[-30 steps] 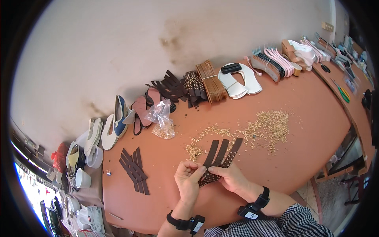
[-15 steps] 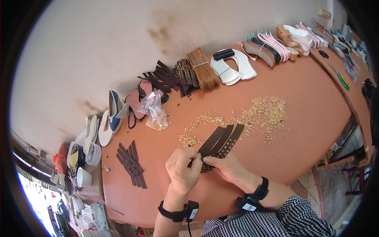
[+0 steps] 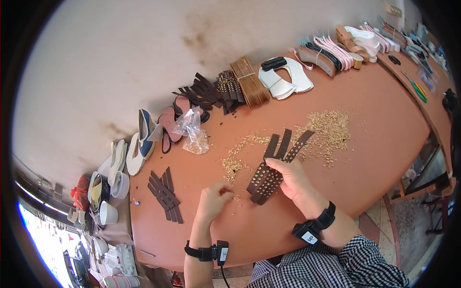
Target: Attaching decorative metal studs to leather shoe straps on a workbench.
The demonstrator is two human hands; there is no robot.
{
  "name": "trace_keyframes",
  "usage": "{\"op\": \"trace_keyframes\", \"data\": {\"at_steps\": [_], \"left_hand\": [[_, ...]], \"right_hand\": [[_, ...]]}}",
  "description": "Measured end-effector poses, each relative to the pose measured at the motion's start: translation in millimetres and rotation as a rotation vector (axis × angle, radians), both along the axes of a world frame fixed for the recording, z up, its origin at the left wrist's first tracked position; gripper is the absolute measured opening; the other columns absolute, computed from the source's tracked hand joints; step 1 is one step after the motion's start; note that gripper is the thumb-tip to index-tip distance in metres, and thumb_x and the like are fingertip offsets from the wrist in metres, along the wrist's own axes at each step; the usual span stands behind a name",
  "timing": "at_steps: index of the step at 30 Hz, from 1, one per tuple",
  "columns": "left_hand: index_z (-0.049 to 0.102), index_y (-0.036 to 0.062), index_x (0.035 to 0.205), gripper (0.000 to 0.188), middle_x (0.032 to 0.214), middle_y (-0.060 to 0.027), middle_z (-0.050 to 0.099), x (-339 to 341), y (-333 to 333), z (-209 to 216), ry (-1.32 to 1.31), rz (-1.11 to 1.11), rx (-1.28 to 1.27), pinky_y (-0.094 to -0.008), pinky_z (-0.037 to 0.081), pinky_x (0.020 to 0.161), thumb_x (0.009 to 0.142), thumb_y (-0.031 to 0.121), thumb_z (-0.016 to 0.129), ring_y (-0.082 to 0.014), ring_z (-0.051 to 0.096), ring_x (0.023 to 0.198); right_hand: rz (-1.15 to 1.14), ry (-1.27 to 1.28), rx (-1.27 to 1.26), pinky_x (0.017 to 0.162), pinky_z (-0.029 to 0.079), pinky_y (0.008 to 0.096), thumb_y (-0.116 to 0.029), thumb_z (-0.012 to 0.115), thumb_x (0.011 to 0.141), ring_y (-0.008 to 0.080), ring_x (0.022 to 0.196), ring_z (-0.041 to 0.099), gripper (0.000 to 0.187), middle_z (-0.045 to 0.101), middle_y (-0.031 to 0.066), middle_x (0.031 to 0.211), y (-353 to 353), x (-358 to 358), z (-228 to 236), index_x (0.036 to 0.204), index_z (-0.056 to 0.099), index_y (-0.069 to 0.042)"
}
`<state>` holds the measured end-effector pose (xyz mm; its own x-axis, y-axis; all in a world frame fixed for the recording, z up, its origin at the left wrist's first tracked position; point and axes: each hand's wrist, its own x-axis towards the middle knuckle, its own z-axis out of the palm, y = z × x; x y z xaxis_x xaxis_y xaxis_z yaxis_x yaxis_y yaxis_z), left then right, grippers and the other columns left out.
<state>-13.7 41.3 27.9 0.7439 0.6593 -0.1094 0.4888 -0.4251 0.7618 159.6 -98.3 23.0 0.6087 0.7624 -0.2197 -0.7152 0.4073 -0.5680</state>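
My right hand (image 3: 293,177) grips a dark brown woven strap piece (image 3: 266,185) with its thumb on top. Rows of small gold-coloured eyelets dot its crossed strips, and several strip ends fan out above the thumb. To the left, my left hand (image 3: 215,199) is off the strap piece, low over the table. Its fingers are curled together; whether something tiny sits between them is hidden. Just beyond it lies a small cluster of loose gold eyelets (image 3: 232,165). A larger heap of the same eyelets (image 3: 331,127) spreads beyond the strap piece.
On the brown table (image 3: 192,247) a plain woven strap piece (image 3: 164,194) lies left. Along the wall stand a plastic bag of eyelets (image 3: 194,137), studded straps (image 3: 229,89), tan strips (image 3: 250,81), white cutouts (image 3: 288,79) and shoe soles (image 3: 326,53). Pliers (image 3: 418,91) lie far right.
My left hand has let go of the strap piece and moved down-left. My right hand has shifted slightly right and up with the strap piece, now showing more of its eyelets.
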Motion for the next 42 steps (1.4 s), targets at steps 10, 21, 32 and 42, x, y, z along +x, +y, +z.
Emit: {"op": "trace_keyframes", "data": {"at_steps": [10, 21, 32, 42], "left_hand": [[0.064, 0.0019, 0.079, 0.012, 0.073, -0.0080, 0.060, -24, 12, -6, -0.027, -0.079, 0.103, -0.0282, 0.046, 0.062, 0.067, 0.001, 0.064, -0.0175, 0.056, 0.067], [0.057, 0.0051, 0.069, 0.011, 0.073, -0.0092, 0.055, -13, -9, -6, 0.112, -0.248, 0.574, -0.0381, 0.045, 0.065, 0.069, 0.012, 0.065, -0.0285, 0.053, 0.076], [0.060, 0.0021, 0.072, 0.011, 0.069, -0.0120, 0.058, -20, -7, -5, 0.129, -0.144, 0.508, -0.0366, 0.046, 0.060, 0.074, 0.013, 0.060, -0.0307, 0.057, 0.065], [0.064, 0.0040, 0.084, 0.012, 0.078, -0.0115, 0.063, -33, 2, -5, 0.038, -0.055, 0.172, -0.0312, 0.048, 0.064, 0.073, 0.009, 0.062, -0.0267, 0.062, 0.071]], "right_hand": [[-0.066, -0.234, -0.131, 0.055, 0.050, 0.0275, 0.004, 0.061, 0.075, 0.0141, 0.064, 0.061, 0.012, 0.061, 0.0072, 0.077, 6, -1, -15, 0.086, 0.058, 0.003], [0.088, -0.145, -0.175, 0.065, 0.051, 0.0297, 0.006, 0.058, 0.074, 0.0157, 0.072, 0.061, 0.020, 0.062, 0.0063, 0.084, 5, -8, -13, 0.093, 0.058, 0.000], [0.172, -0.062, -0.093, 0.065, 0.051, 0.0317, 0.004, 0.055, 0.076, 0.0177, 0.072, 0.060, 0.016, 0.060, 0.0078, 0.082, 7, -12, -17, 0.091, 0.058, 0.002], [0.207, -0.060, -0.097, 0.066, 0.050, 0.0313, 0.004, 0.053, 0.077, 0.0165, 0.074, 0.059, 0.019, 0.059, 0.0073, 0.085, 6, -15, -15, 0.095, 0.057, 0.001]]}}
